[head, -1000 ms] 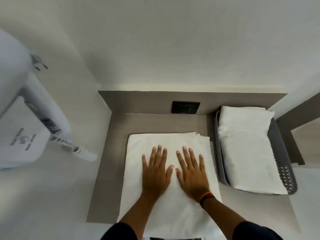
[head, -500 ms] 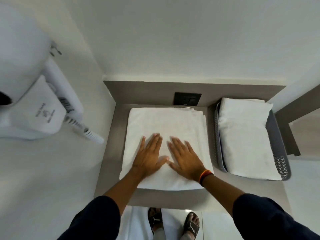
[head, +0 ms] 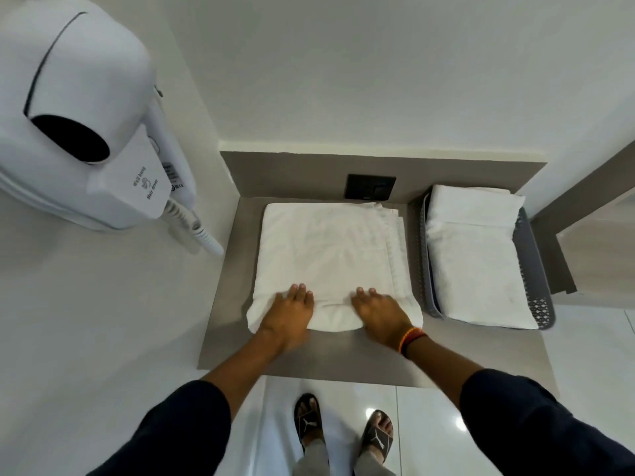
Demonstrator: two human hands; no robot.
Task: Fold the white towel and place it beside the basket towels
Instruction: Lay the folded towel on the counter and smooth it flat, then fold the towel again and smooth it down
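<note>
The folded white towel (head: pixel 330 249) lies flat on the grey shelf (head: pixel 343 357), its far edge close to the back wall. My left hand (head: pixel 292 314) and my right hand (head: pixel 378 312) rest palm-down on the towel's near edge, fingers on top of the cloth, a little apart from each other. The near edge bulges slightly between them. Just right of the towel stands the grey perforated basket (head: pixel 421 255), holding folded white basket towels (head: pixel 474 255). The towel's right edge almost touches the basket wall.
A white wall-hung hair dryer (head: pixel 79 108) with a coiled cord sticks out at the left. A black socket plate (head: pixel 370 187) sits on the back panel behind the towel. My sandalled feet stand on glossy floor tiles below the shelf's front edge.
Both hands slid back from the towel's middle to its near edge and moved apart. The towel now lies farther back on the shelf, and my head has pulled back.
</note>
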